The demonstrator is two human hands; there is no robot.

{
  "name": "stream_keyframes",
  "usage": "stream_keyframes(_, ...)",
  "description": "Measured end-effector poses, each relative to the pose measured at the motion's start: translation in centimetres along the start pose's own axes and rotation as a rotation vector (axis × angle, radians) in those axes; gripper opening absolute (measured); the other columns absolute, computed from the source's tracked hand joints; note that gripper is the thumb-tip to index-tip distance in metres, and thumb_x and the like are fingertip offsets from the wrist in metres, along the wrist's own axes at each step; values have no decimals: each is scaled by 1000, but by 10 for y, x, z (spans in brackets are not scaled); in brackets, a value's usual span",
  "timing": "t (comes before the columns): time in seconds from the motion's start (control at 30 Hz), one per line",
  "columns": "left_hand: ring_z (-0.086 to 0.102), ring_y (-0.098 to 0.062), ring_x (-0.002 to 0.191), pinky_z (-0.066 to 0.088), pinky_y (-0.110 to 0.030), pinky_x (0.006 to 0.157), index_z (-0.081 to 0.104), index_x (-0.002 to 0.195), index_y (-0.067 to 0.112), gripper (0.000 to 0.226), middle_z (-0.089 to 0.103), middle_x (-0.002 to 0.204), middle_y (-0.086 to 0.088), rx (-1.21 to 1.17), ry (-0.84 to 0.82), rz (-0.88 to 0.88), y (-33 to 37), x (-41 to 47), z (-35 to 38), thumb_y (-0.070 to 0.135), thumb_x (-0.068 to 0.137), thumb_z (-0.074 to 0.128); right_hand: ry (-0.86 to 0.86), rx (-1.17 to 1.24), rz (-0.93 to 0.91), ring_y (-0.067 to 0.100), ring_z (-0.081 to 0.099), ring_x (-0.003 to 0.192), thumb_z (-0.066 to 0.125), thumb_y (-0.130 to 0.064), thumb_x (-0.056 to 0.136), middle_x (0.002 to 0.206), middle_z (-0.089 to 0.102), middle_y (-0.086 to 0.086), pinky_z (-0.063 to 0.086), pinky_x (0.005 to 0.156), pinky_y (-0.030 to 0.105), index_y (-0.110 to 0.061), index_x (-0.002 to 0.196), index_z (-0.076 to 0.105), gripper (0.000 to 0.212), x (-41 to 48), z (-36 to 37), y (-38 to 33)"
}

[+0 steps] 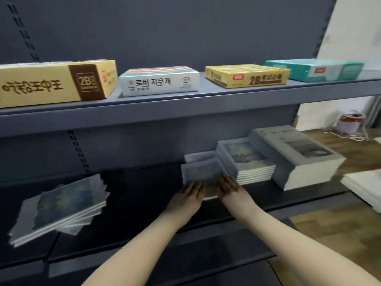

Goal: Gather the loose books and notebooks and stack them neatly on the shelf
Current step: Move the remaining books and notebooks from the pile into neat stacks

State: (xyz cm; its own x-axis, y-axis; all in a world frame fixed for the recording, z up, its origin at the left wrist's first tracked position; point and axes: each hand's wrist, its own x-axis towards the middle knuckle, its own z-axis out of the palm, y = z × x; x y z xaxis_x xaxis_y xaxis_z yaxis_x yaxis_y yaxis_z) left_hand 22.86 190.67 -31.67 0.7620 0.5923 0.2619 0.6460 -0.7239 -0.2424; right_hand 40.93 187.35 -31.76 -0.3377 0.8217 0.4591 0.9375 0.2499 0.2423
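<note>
Notebooks point(200, 172), blurred, lie on the lower shelf point(144, 188), touching the neat stack point(247, 159) on their right. Left hand point(190, 195) and right hand point(229, 186) rest on their near edge, fingers point(227, 180) straight and flat on the cover. A loose pile point(61, 205) sits well apart to the left.

Two hands counted, the left hand point(188, 196) and the right hand point(231, 187); above them, four boxes on the upper shelf point(185, 108): one large yellow box point(51, 83), one white box point(158, 82), one smaller yellow box point(247, 76) and one teal box point(313, 70). Four piles of notebooks on the lower shelf point(144, 186): one small pile point(201, 172) at the hands, one blue-covered stack point(245, 159) just right of them, one taller grey stack point(294, 155) further right, one untidy pile point(61, 205) well to the left; copies per pile too blurred to count.
</note>
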Motion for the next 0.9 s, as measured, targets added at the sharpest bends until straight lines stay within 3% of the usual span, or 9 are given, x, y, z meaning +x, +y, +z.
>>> stream_keyframes(0.07, 60, -33, 113, 51, -30, 89, 61, 120, -2, 49, 59, 124, -22, 9, -31, 66, 15, 14, -2, 2, 80, 32, -83, 19, 38, 34, 70, 90, 50, -6, 71, 94, 71, 20, 58, 74, 38, -6, 86, 76, 30, -20, 3, 14)
stream_keyframes(0.13, 72, -26, 82, 57, -28, 58, 76, 91, 6, 52, 73, 93, -13, 83, -83, 88, 24, 18, 5, 9, 68, 30, -110, 63, 30, 31, 69, 94, 55, -10, 69, 97, 71, 16, 57, 77, 37, -9, 90, 76, 29, -35, 5, 25)
stream_keyframes(0.37, 72, -27, 69, 51, -28, 40, 77, 85, 4, 47, 73, 85, -15, 178, -119, 134, 18, 28, 16, 4, 67, 33, -218, 116, 29, 24, 70, 95, 41, -34, 80, 106, 71, 9, 54, 81, 35, -13, 102, 74, 45, -54, 10, 30)
stream_keyframes(0.43, 71, -33, 79, 55, -31, 48, 73, 97, 0, 45, 71, 95, -22, 157, -180, 121, 21, 31, 7, 4, 73, 35, -174, 117, 28, 23, 70, 94, 45, -25, 79, 107, 71, 9, 55, 80, 33, -14, 102, 74, 38, -54, 11, 33)
stream_keyframes(0.53, 51, -40, 122, 50, -42, 89, 46, 134, -6, 58, 47, 135, -29, 76, -329, 150, 18, 36, 7, 32, 91, 54, -150, 137, 51, 23, 70, 92, 40, -18, 78, 105, 71, 7, 56, 75, 30, -14, 98, 74, 40, -48, 8, 35)
stream_keyframes(0.63, 71, -29, 86, 57, -31, 57, 72, 97, -3, 77, 71, 99, -21, -120, -333, 2, 15, 39, 14, 55, 48, 86, -153, 139, 87, 23, 71, 89, 40, -17, 78, 102, 72, 9, 57, 70, 27, -14, 96, 75, 40, -42, 13, 33)
stream_keyframes(0.7, 65, -30, 105, 56, -32, 76, 64, 112, -8, 74, 63, 117, -24, -197, -322, -10, 12, 44, 14, 48, 65, 79, -166, 162, 114, 24, 72, 86, 56, -14, 73, 101, 72, 10, 57, 63, 25, -14, 96, 75, 30, -38, 17, 27)
stream_keyframes(0.77, 29, -27, 140, 29, -34, 112, 30, 144, -3, 67, 28, 151, -19, -205, -279, -75, 13, 46, 17, 41, 95, 47, -202, 200, 169, 26, 71, 86, 83, -7, 55, 101, 72, 12, 56, 60, 27, -13, 98, 75, 44, -32, 25, 21)
stream_keyframes(0.9, 2, -27, 146, 6, -34, 119, 7, 150, 2, 55, 5, 158, -14, -248, -283, -185, 18, 51, 26, 25, 103, 28, -152, 164, 238, 29, 71, 86, 74, -9, 60, 99, 72, 15, 57, 61, 31, -9, 94, 76, 34, -21, 39, 15)
